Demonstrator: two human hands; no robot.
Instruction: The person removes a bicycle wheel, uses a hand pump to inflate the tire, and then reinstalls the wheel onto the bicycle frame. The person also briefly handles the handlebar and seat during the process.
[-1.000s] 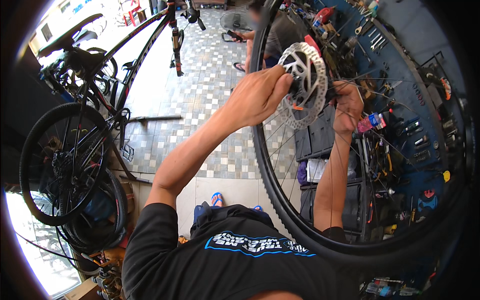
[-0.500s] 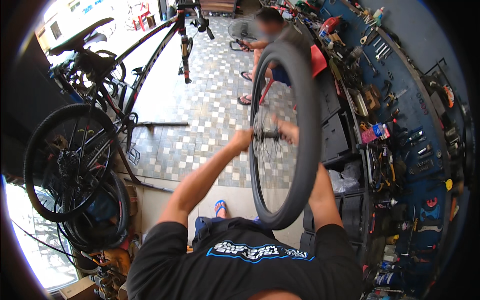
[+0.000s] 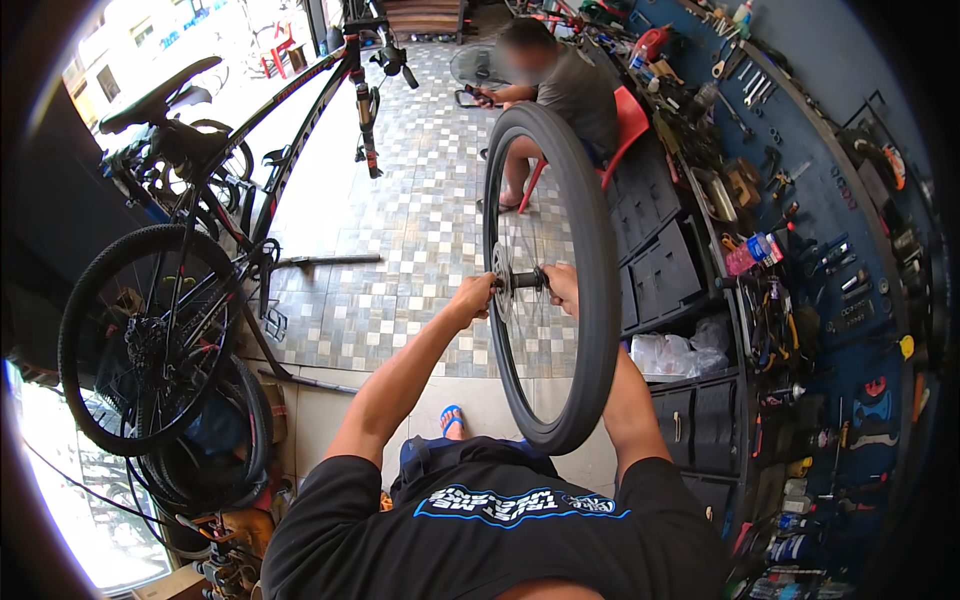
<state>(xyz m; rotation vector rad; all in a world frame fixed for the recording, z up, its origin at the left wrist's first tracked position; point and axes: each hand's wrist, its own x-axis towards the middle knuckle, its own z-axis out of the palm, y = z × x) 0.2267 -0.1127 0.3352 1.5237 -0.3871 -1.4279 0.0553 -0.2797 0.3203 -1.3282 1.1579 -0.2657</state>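
A bicycle wheel (image 3: 596,250) with a black tyre hangs upright in front of me, held off the floor. My left hand (image 3: 473,298) is closed on the left end of its axle, beside the disc rotor (image 3: 502,290). On the other side, my right hand (image 3: 562,287) grips the right axle end, seen through the spokes and partly covered by the rim and tyre. Between the two hands lies the dark hub (image 3: 525,280).
To the left a bicycle (image 3: 290,150) without its front wheel is held up on a stand. Beyond my wheel a person (image 3: 575,95) sits on a red chair (image 3: 628,120), holding a phone. Tool-covered blue boards (image 3: 800,200) and black drawers (image 3: 660,270) line the right.
The right hand, blurred with fingers apart near the hub before, is now closed at the axle end. The wheel has shifted slightly left and shows less blur.
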